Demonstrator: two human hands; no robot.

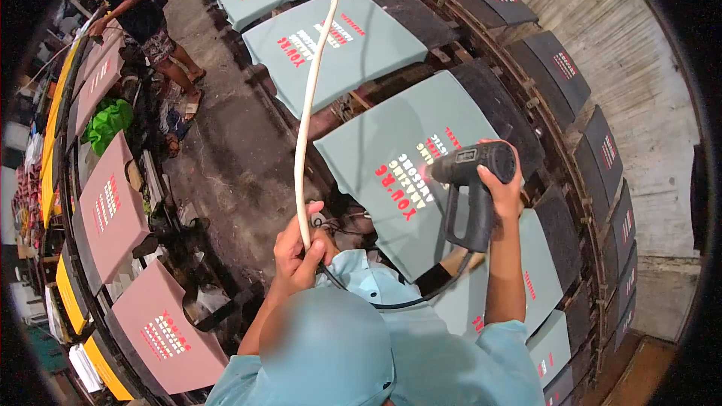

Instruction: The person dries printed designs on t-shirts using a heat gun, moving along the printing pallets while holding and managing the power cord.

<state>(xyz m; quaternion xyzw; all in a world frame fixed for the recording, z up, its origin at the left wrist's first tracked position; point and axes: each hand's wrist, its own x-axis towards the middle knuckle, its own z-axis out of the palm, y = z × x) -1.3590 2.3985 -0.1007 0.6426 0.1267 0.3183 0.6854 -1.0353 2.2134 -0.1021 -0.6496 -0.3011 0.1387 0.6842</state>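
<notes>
My right hand [505,180] is wrapped round a black heat gun [470,192]. The gun's nozzle points left, just over the red and white lettering [412,180] on a grey-green fabric piece [361,143] laid on a board. Lower in the view and left of the gun, my left hand [301,252] grips a white cable [304,135] that runs up past the top edge. A black cord [398,305] curves from the gun's handle toward my left hand.
More printed grey-green pieces [331,41] line the rack above and below. Dark printed pieces [560,71] stand along the right by a wall. Across the aisle [218,105] are pink pieces [113,214] and a green bag [109,124]. Another person [135,7] stands at the upper left.
</notes>
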